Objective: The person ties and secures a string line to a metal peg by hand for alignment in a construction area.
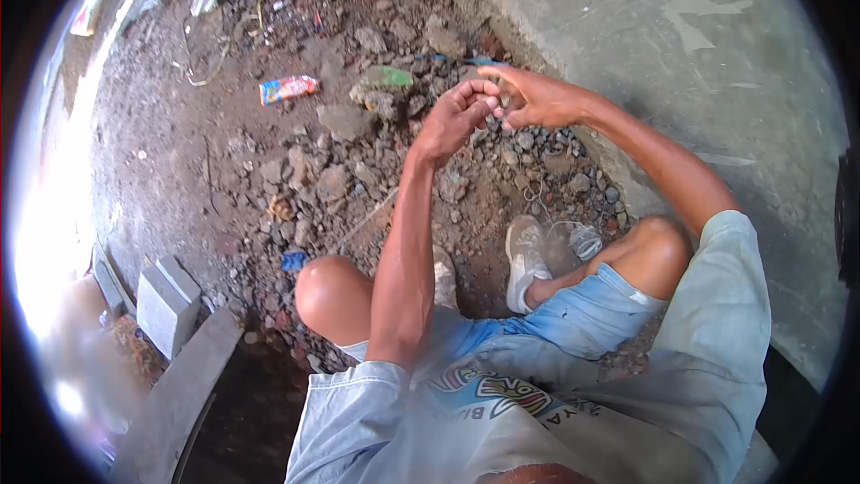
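Observation:
My left hand (459, 120) is raised over the rubble, its thumb and fingertips pressed together. Whatever they pinch is too small to make out. Close by on the right, my right hand (542, 99) curves toward it with thumb and fingers apart, the fingertips near or touching those of the left hand. Below them, by my shoe (528, 260), lies a small bundle of pale string (585, 240) with a loose strand (536, 197) trailing from it. A thin light line (372, 215) crosses the ground behind my left forearm. Past the hands, a blue strand (461, 60) rests on the stones.
Loose stones (345, 123) cover the dirt, with a red and blue wrapper (288, 90), a green piece (387, 78) and a blue scrap (293, 260). Smooth concrete (717, 81) lies to the right. Grey blocks (167, 305) and a board (179, 403) stand at lower left.

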The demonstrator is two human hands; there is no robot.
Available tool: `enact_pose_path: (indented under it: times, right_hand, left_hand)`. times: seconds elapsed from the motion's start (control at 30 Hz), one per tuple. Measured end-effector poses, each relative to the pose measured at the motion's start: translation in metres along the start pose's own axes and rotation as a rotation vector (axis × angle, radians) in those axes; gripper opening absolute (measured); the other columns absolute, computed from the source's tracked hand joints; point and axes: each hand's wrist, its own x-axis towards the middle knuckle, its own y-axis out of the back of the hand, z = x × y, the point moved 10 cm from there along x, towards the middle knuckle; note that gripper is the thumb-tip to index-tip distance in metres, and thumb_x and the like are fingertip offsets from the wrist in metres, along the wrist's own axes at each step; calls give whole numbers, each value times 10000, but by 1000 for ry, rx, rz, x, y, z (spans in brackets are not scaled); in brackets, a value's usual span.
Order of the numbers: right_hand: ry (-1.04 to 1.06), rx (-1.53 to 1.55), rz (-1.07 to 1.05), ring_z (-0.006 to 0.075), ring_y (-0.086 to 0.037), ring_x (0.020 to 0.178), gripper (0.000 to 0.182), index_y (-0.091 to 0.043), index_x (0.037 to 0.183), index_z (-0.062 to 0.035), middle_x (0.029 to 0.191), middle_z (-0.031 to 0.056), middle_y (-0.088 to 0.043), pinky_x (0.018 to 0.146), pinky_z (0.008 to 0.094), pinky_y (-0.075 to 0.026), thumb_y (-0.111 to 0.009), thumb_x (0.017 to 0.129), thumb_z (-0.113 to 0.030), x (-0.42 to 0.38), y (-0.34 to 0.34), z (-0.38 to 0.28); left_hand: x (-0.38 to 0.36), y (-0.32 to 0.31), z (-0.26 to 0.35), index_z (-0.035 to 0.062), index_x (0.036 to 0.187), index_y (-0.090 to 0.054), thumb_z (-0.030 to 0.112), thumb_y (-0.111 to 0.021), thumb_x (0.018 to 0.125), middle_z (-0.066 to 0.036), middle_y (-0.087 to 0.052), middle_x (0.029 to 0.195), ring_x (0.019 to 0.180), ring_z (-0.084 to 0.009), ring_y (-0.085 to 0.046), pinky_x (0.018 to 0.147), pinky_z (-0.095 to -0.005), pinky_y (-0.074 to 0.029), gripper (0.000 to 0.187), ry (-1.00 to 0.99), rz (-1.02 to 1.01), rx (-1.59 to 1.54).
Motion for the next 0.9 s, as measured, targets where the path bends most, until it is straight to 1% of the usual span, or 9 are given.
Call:
enact_pose_path:
  times: [0.03,0.1,0.17,0.3,0.43,0.47,0.6,0.83,0.9]
  right_hand:
    - [-43,219,-68,236,-593,1169,740,-306,1479,-78,1331,162,-569,934,368,-525,-719,868,-142,-9,-1,-1]
    - [-108,191,-145,109,-639,905,571,-420,1387,2,1049,72,-696,695,268,-514,-674,919,-202,-24,-7,2]
    - [-95,245,-3,99,-632,817,472,-491,1324,1,991,65,-704,678,257,-515,-661,931,-199,-33,3,2]
    - [10,355,161,86,-616,742,428,-521,1288,15,1004,74,-706,630,246,-508,-646,937,-196,-21,9,10]
    - [7,385,194,71,-592,691,398,-519,1265,31,980,73,-709,596,227,-495,-624,945,-181,-17,9,3]
    - [9,385,186,73,-595,696,413,-522,1262,43,989,84,-713,597,227,-497,-633,930,-178,-14,11,12]
    - [-50,473,212,69,-591,735,347,-531,1229,19,965,64,-694,608,226,-505,-634,940,-142,-20,22,29]
    - [-51,683,258,85,-612,808,321,-552,1199,-12,991,61,-673,713,241,-552,-658,940,-170,-51,34,63]
    - [-75,733,279,98,-622,829,320,-552,1200,-14,994,63,-668,747,260,-564,-657,941,-171,-57,34,74]
  left_hand:
    - [1,-3,9,101,1155,-577,213,-613,979,23,-640,921,798,-54,-562,700,-216,-430,212,-49,-5,-38]
    - [1,-8,16,103,1172,-558,224,-611,982,15,-637,925,810,-67,-568,701,-223,-430,232,-82,8,62]
    - [-6,-16,25,102,1188,-543,252,-627,973,23,-635,908,806,-68,-570,699,-223,-429,275,-71,28,52]
    - [-24,-2,1,121,1363,-449,347,-571,996,-38,-604,1130,985,-120,-587,680,-256,-442,448,32,244,-15]
    - [-41,-34,-15,160,1457,-379,433,-517,1008,-48,-529,1274,982,-132,-587,572,-191,-410,543,133,43,-355]
    - [-43,-40,-11,157,1469,-382,425,-507,1015,-31,-604,1085,791,-92,-587,496,-171,-351,541,128,52,-372]
    - [-35,-27,-34,127,1308,-569,376,-524,1021,57,-554,740,567,-30,-443,471,-181,-298,382,180,100,-105]
    - [-21,-37,-36,92,1090,-681,300,-560,1007,92,-481,694,581,-34,-403,522,-193,-333,254,129,190,64]
    - [-20,-34,-36,81,1092,-704,292,-594,989,57,-597,805,693,-51,-492,643,-217,-413,259,157,190,151]
